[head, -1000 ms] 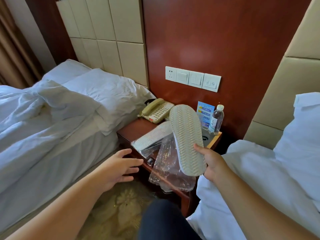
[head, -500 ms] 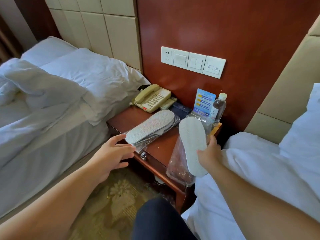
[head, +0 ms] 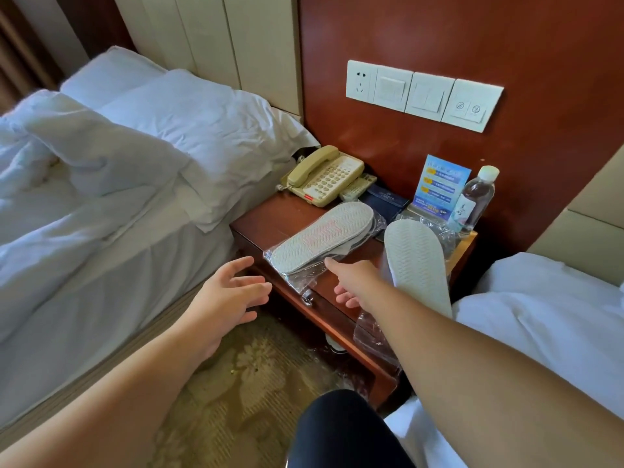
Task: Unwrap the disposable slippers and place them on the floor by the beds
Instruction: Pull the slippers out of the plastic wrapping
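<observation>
A pair of white disposable slippers in clear plastic wrap lies sole-up on the wooden nightstand. One unwrapped white slipper rests sole-up at the nightstand's right edge, leaning on the right bed. My right hand reaches across in front of it, one fingertip touching the near edge of the wrapped pair, and holds nothing. My left hand hovers open, fingers spread, just left of the nightstand's front corner. A crumpled empty wrapper hangs over the nightstand's front edge under my right arm.
A beige telephone, a remote, a dark booklet, a blue card stand and a water bottle stand at the nightstand's back. White beds flank it left and right. Patterned carpet lies between them, with my dark-clad knee below.
My right hand has let go of the unwrapped slipper, which now lies at the nightstand's right edge, and reached left to the wrapped pair. My left hand stayed open near the front corner.
</observation>
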Demonstrator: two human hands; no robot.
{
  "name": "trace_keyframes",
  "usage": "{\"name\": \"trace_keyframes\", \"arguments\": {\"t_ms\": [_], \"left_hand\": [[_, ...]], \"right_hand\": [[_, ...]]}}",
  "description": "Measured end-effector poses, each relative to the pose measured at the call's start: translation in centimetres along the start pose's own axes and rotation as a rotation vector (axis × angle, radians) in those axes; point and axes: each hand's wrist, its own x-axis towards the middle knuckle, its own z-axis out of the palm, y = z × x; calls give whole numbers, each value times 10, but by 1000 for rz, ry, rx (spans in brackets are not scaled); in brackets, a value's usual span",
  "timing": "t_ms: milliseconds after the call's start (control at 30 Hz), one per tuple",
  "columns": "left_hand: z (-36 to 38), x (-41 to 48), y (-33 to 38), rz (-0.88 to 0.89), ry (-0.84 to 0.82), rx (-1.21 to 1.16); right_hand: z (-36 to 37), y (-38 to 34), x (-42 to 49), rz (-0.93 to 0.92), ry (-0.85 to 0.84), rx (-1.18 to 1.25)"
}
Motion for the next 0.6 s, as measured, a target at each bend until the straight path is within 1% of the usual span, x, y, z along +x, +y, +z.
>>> {"name": "trace_keyframes", "arguments": {"t_ms": [67, 167, 300, 500, 533, 600], "left_hand": [[-8, 0, -3, 0, 7, 13], [-20, 3, -7, 6, 13, 29], [-29, 9, -12, 6, 30, 42], [-22, 7, -11, 9, 35, 33], [-19, 6, -7, 12, 32, 34], [-12, 4, 2, 25, 22, 44]], "right_hand": [[14, -4, 8, 91, -66, 113], [31, -9, 20, 128, -98, 210], [42, -19, 26, 116, -135, 304], [26, -31, 13, 65, -179, 713], [22, -32, 10, 43, -193, 757], [14, -33, 3, -18, -202, 771]]}}
